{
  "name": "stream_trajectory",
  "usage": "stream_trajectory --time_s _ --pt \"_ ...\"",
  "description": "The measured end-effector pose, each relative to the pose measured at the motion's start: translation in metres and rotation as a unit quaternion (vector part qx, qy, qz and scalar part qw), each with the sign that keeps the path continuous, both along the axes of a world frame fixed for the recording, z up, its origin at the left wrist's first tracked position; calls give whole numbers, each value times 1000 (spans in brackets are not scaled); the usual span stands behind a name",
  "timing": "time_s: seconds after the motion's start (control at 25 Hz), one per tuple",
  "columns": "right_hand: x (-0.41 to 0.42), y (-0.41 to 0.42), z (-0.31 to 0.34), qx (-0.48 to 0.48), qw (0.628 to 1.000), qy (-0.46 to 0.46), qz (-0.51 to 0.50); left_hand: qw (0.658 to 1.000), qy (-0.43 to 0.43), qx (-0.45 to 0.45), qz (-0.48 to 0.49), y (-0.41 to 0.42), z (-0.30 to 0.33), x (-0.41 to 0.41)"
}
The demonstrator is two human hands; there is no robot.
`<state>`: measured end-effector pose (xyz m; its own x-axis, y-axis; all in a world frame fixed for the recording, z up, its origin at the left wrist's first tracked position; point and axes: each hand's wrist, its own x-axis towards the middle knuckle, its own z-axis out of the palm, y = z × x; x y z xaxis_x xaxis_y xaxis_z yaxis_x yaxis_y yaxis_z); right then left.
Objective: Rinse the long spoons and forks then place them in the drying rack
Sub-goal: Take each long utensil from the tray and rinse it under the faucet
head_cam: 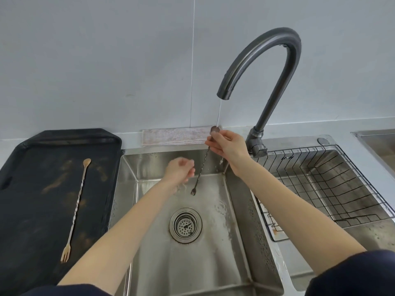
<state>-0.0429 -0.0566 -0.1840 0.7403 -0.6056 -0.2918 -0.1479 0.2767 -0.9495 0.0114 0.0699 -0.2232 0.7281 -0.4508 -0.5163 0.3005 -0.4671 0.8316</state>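
Note:
My right hand point(226, 144) grips a dark long spoon-fork point(202, 166) near its spoon end, held up under a thin stream of water from the tap point(265, 67). Its twisted stem hangs down over the sink point(235, 201), fork end lowest. My left hand point(180, 169) is blurred just left of the stem, fingers loosely curled, holding nothing that I can see. A second long spoon-fork point(77, 207), golden at both ends, lies on the black tray point(32, 210) at the left. The wire drying rack point(333, 189) sits in the right basin with nothing in it.
A folded pale cloth point(175, 136) lies behind the sink against the wall. The round drain strainer point(185, 225) is in the sink floor. Another steel basin edge point(376, 135) shows at the far right.

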Motion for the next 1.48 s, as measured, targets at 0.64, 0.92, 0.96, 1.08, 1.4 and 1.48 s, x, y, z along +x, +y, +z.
stream_trajectory --time_s 0.64,0.92,0.96,1.08,1.4,1.48 --pt "-36 5 -46 -187 971 111 97 958 -248 -139 22 -46 61 21" --pt "-31 4 -47 -204 974 79 56 968 -224 -103 -50 -47 44 0" --pt "-34 7 -50 -209 972 86 63 969 -213 -121 -27 -49 47 4" --pt "-39 12 -59 -228 966 102 71 967 -194 -164 9 -53 54 10" --pt "-36 9 -64 -292 945 131 72 975 -172 -144 -6 -50 47 4" --pt "-46 10 -77 -298 934 177 88 973 -147 -178 -2 -54 58 12"
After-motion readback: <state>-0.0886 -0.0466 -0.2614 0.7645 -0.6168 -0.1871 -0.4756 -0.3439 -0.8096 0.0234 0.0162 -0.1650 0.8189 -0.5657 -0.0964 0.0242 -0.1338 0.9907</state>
